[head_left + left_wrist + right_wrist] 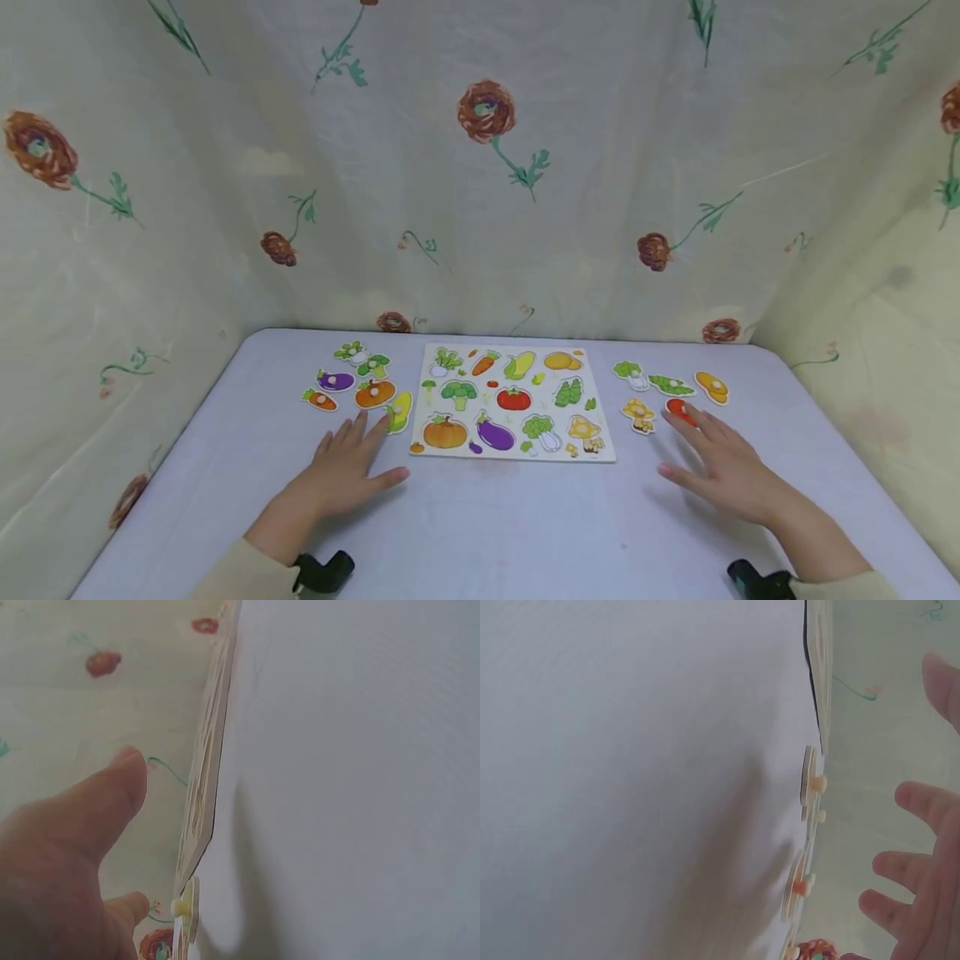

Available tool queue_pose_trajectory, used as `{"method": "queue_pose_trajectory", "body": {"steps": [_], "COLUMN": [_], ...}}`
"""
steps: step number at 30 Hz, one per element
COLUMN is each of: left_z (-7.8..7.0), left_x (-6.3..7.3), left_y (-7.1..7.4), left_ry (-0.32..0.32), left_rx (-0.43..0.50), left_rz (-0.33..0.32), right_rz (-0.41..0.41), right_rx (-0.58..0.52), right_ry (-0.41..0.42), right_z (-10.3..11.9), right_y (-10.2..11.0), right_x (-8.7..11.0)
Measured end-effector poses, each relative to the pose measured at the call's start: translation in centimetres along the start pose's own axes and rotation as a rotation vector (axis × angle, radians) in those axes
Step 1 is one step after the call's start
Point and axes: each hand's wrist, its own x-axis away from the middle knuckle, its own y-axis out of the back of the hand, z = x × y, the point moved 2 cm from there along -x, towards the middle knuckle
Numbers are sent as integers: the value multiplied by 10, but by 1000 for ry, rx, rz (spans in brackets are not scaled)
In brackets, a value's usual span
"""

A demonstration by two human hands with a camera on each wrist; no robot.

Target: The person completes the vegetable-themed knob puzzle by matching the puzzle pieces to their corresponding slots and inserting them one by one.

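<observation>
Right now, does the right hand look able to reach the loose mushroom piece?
Probably yes: the right hand is empty and close to the mushroom piece, with nothing visible between them; the red piece lies off to one side.

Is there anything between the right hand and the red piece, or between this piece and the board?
Nothing visible stands between the right hand and the red piece. Between that piece and the board, the mushroom piece lies on the table, in the way of a straight slide; lifting over it should probably work.
</observation>
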Motion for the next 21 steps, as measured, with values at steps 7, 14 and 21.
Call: {"method": "queue_pose_trajectory", "body": {"steps": [7, 14, 21], "left_z": [-7, -14, -26], "left_x": [-7, -7, -7], "left_y": [-1, 0, 1], "left_ry": [10, 23, 63], "left_rx": [37, 104, 139], "left_rz": [3, -55, -81], "right_rz": [15, -3, 16], "right_rx": [-40, -52, -61], "right_ry": [-25, -13, -31], "right_z": [8, 13, 16], "right_y": [1, -2, -3], "right_x": [-6, -10, -14]}}
